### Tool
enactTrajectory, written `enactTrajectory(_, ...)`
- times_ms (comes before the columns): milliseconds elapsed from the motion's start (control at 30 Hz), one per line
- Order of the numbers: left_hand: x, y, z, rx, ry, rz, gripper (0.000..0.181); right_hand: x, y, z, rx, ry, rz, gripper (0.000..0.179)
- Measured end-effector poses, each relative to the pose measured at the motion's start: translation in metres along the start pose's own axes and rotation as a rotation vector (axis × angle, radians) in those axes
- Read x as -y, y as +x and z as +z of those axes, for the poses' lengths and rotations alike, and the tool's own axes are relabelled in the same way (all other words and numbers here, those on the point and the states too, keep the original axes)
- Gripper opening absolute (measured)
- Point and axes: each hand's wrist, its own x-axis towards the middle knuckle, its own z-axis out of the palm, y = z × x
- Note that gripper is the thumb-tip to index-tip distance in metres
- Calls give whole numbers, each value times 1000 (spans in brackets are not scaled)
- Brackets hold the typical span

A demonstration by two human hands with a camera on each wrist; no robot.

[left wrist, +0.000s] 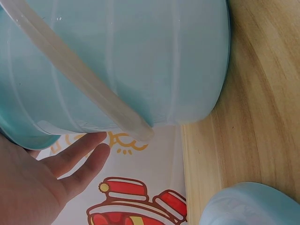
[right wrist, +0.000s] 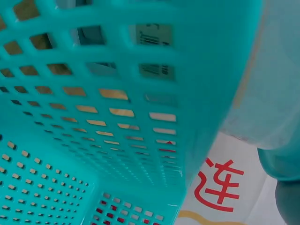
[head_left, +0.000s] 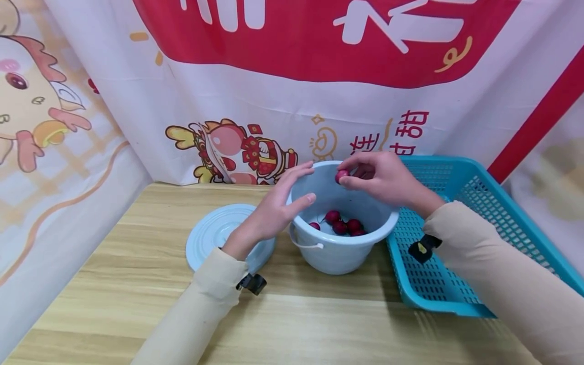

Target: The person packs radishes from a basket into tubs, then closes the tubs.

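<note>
A light blue bucket (head_left: pixel 335 256) stands upright on the wooden table, with several red radishes (head_left: pixel 339 226) at its bottom. My right hand (head_left: pixel 380 177) is over the bucket's far right rim, pinching one radish (head_left: pixel 341 175) between thumb and fingers. On the bucket's left side, my left hand (head_left: pixel 278 205) holds nothing; its fingers extend along the rim and the thumb reaches over it. The left wrist view has the left hand's fingers (left wrist: pixel 84 159) by the bucket's outer wall (left wrist: pixel 145 56), near the pale handle (left wrist: pixel 89 79). The right hand itself is out of the right wrist view.
A round light blue lid (head_left: pixel 205 238) lies on the table left of the bucket, partly behind the left forearm. Close on the bucket's right stands a teal perforated basket (head_left: pixel 403 279), under the right forearm. A printed cloth (head_left: pixel 255 101) hangs behind the table (head_left: pixel 137 274).
</note>
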Motion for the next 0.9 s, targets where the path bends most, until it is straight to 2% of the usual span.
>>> enactTrajectory(133,0,0,0,4,-3,2,63,-1,-1,4,3,-72,-13,35)
enactTrajectory(433,-2,0,0,-2,4,8,62,1,0,6,67,-158,-7,34)
enactTrajectory(900,1,2,0,-6,-3,11,58,-4,11,5,58,-174,17,32)
